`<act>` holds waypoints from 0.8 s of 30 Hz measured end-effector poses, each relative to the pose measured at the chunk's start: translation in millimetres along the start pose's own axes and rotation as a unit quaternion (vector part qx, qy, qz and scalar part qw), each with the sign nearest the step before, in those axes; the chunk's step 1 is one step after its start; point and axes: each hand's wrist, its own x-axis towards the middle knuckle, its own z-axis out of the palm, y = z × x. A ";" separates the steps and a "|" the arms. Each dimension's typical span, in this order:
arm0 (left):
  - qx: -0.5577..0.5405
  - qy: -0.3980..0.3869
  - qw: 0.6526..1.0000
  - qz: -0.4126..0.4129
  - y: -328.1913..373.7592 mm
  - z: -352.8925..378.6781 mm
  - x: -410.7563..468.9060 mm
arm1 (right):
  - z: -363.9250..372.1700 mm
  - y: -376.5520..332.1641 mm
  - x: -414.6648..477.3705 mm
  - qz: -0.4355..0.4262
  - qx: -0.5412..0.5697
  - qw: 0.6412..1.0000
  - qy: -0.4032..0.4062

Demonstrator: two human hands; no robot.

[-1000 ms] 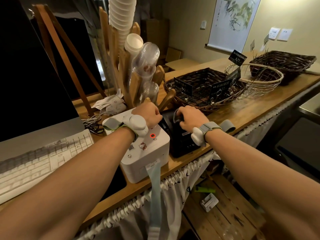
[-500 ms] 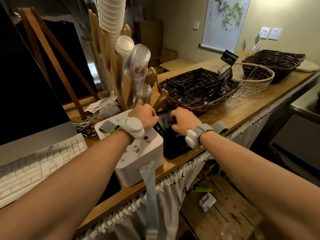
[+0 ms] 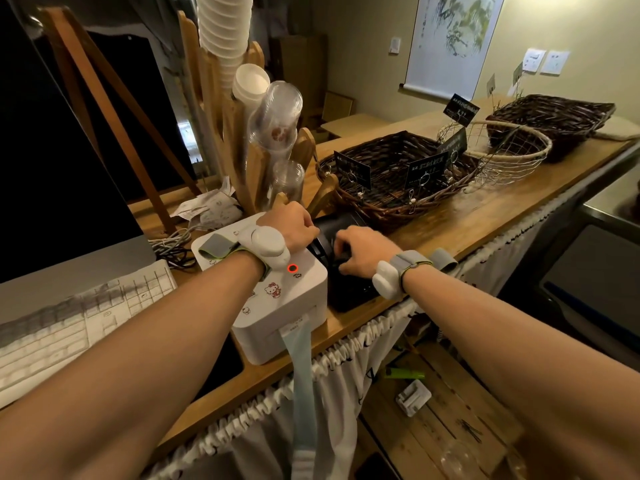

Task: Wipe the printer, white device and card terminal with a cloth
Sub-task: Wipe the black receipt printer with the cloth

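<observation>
- Left hand (image 3: 298, 227): fingertips hidden past the far side of the white device (image 3: 277, 299).
- Right hand (image 3: 360, 252): covers the top of the black device (image 3: 349, 294). What its curled fingers hold is lost in shadow.
- Monitor (image 3: 52, 168) and keyboard (image 3: 69, 323): cut by the left edge.
- Basket tags (image 3: 425, 169): script too small to read.

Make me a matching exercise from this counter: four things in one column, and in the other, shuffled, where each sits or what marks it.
Things
1. white printer
2. black terminal
3. keyboard
4. wire basket

Descriptions
A. between the near wicker basket and the far wicker basket
B. under the right hand
C. at the left, in front of the monitor
D. a pale strip hangs from its front

Pairs: 1-D, 2-B, 3-C, 4-A
</observation>
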 end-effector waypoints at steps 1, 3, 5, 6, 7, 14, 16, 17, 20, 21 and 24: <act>0.004 0.000 1.000 0.001 -0.7 0.3 -1.0 | -0.9 2.7 -1.9 0.015 0.009 1.000 0.012; 0.009 -0.001 1.000 0.003 -2.0 0.4 -2.6 | -2.4 8.1 -3.3 0.065 0.012 0.996 0.056; 0.009 0.000 1.000 0.004 -1.0 0.5 -3.0 | 0.7 5.3 -3.1 0.032 0.006 0.999 0.029; 0.006 0.001 1.000 0.002 -0.1 0.7 -3.0 | 2.6 0.6 -4.6 0.004 0.008 1.000 0.009; 0.006 0.001 1.000 0.001 0.8 0.9 -3.1 | 3.6 -2.4 -5.9 -0.005 0.015 1.000 0.006; -0.001 -0.002 1.000 -0.005 4.2 0.8 -4.8 | 2.6 0.5 -5.3 0.021 0.016 1.000 0.017; -0.001 -0.004 1.000 -0.004 4.7 0.8 -6.4 | 2.2 -3.7 -3.5 0.047 0.002 0.998 0.038; -0.002 -0.004 1.000 -0.003 5.1 0.6 -7.1 | 2.0 -4.6 -2.6 0.046 -0.007 0.998 0.033; -0.005 -0.003 1.000 -0.003 5.6 -0.5 -9.5 | -1.2 -4.6 -3.1 0.034 0.013 0.999 0.007; -0.004 -0.002 1.000 -0.003 5.5 -1.1 -9.9 | -3.5 -3.6 -3.2 0.053 0.015 0.998 0.023; -0.007 0.002 1.000 -0.003 6.6 -2.4 -10.3 | -2.6 -5.0 -1.6 0.046 0.017 0.999 0.020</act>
